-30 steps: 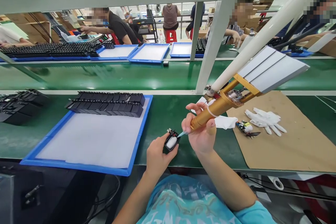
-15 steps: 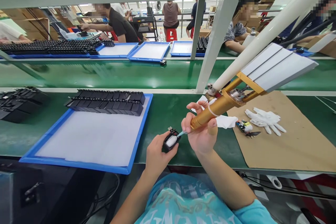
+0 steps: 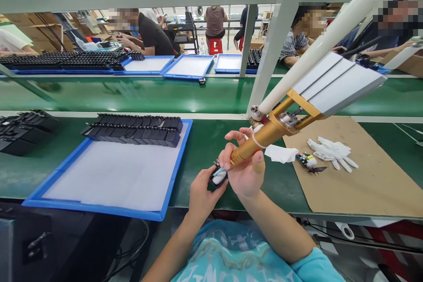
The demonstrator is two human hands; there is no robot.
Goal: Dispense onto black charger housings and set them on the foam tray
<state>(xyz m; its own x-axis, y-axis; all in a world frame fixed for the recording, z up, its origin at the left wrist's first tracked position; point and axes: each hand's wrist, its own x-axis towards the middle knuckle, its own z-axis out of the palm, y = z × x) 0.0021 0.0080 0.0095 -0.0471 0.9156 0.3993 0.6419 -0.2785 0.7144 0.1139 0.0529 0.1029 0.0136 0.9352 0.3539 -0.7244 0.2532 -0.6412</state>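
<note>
My left hand is closed around a small black plastic housing with a white part inside, its open side facing up. My right hand grips the lower end of a gold glue dispenser. The dispenser's pale blue nozzle lies over the housing's opening; I cannot tell whether its tip touches anything inside. A piece of white paper or cloth lies on the green bench just right of the dispenser.
At left, a blue-rimmed tray holds rows of black housings. More black housings stand farther left. A cardboard sheet at right carries white gloves and a circuit board. A white pole slants above the bench.
The dispenser and my right hand have moved left and slightly down, bringing the nozzle across the housing. My left hand has shifted slightly right with the housing.
</note>
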